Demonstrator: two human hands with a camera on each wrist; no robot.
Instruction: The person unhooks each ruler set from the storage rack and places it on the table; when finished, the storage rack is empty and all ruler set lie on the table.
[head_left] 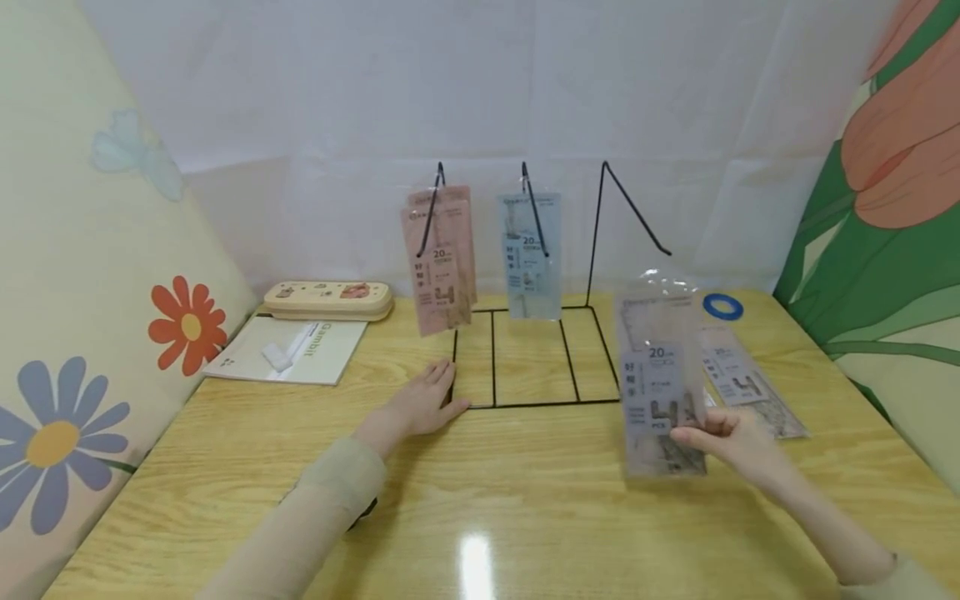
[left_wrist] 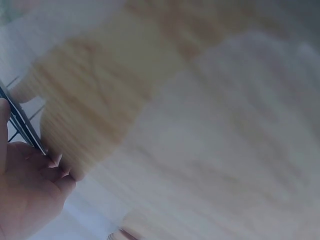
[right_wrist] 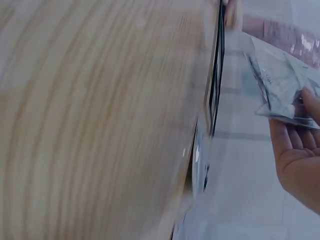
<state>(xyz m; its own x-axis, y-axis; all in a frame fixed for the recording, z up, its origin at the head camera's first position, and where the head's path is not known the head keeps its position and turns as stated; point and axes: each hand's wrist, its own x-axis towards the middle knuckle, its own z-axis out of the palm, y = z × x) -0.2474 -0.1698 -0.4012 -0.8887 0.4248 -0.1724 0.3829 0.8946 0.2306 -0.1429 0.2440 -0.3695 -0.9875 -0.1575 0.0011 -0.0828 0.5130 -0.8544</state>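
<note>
I see right hand (head_left: pixel 738 440) fingers pinching the grey packet (head_left: pixel 662 385) at its lower edge, long axis upright, right of the wire rack (head_left: pixel 525 350). Empty hook (head_left: pixel 633 208) sits up-left. Left hand (head_left: pixel 422 404) lies flat, steadying the rack base.

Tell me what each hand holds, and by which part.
The right hand pinches a clear grey packet by its lower right edge. The left hand holds nothing; it rests by the black wire rack's base.

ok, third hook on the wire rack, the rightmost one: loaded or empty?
Empty. The rightmost hook carries nothing; the right hand holds a grey packet below it.
</note>
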